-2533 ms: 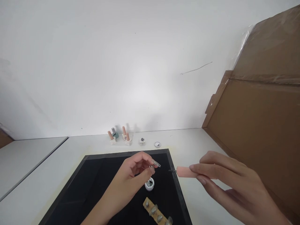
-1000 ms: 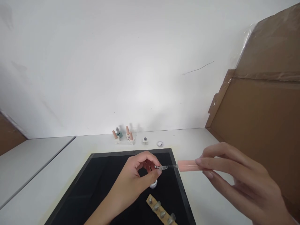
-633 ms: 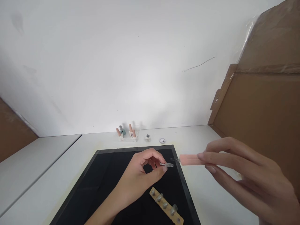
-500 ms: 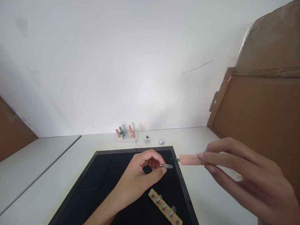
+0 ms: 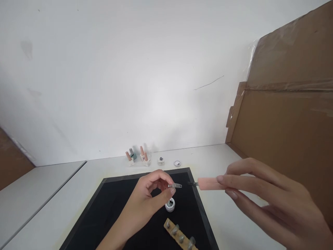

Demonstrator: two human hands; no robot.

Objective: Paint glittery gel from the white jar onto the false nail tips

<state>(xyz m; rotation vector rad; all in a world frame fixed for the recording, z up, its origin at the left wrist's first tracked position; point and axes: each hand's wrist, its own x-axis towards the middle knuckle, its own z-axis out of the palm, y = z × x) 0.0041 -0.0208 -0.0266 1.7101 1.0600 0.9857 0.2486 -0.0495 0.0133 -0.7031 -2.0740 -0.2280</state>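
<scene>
Over a black mat point(image 5: 111, 205) on a white desk point(image 5: 213, 158), two bare hands face each other. Between the thumb and index finger of the left hand point(image 5: 143, 198) is a small clear tip point(image 5: 177, 185), rather like an artificial nail, held above the mat and pointing to the right. A silvery stub point(image 5: 169, 186) shows at its inner end. The tip is probably very light, stiff, smooth enough to slip, and thin enough to crack if squeezed hard; the stub end or the side edges look the safest hold, leaving the upper face untouched.

The left hand is pinched narrow around it, its other fingers curled behind. The right hand point(image 5: 262, 199) grips the far end of a pink cap point(image 5: 211, 183) between thumb and fingers, the rest loosely bent. From the cap a dark little brush point(image 5: 191, 183) points left, near the tip but apart from it. The cap looks light and rigid, easy to hold along its barrel. Just below the left fingertips, an open white jar point(image 5: 170, 205) stands on the mat.
</scene>
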